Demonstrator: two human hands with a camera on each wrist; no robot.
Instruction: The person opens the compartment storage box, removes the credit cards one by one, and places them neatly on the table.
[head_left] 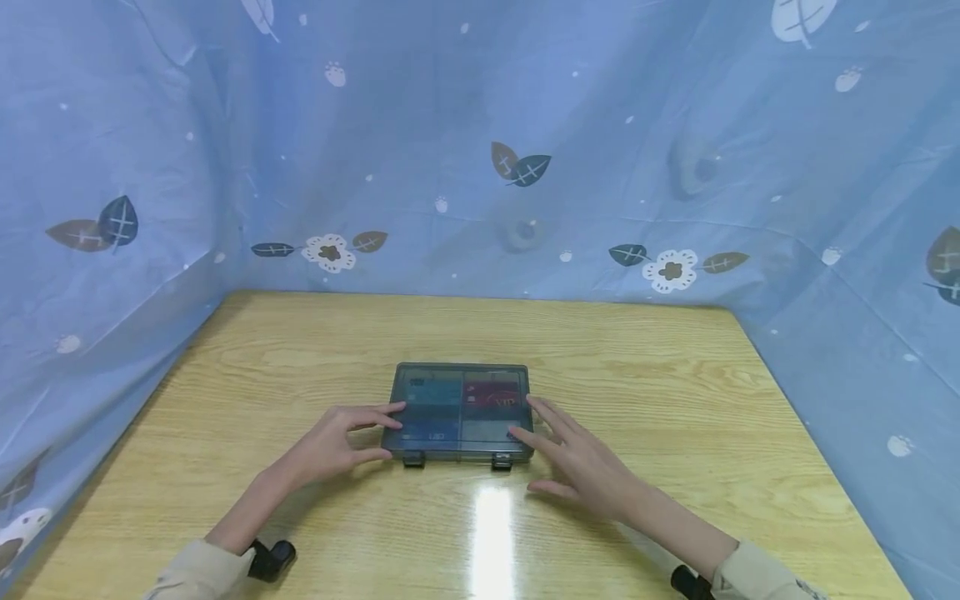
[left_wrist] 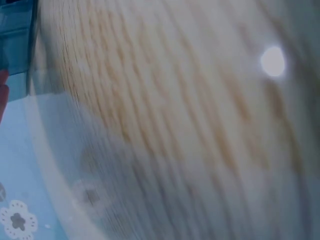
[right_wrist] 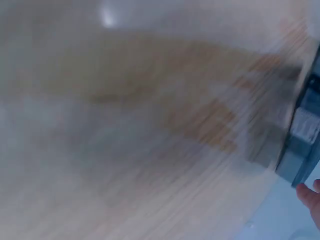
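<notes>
A flat, dark translucent plastic storage box (head_left: pixel 457 455) lies on the table with its lid down and two black latches (head_left: pixel 502 461) on the near side. Through the lid I see a teal card (head_left: pixel 435 391), a red card marked VIP (head_left: pixel 491 395) and blue and greyish cards in the lower half. My left hand (head_left: pixel 337 440) touches the left edge, fingers fairly straight and thumb by the near corner. At the right edge, my right hand (head_left: pixel 588 468) rests extended fingertips on the lid, its thumb apart from the box. Only fingertips show in both wrist views.
The box stands on a light wood-grain table (head_left: pixel 637 367). Blue cloth (head_left: pixel 420 108) with leaf and flower prints hangs behind it and along both sides. A bright reflection lies on the tabletop in front of the box. Black wrist straps (head_left: pixel 272 560) show at the sleeves.
</notes>
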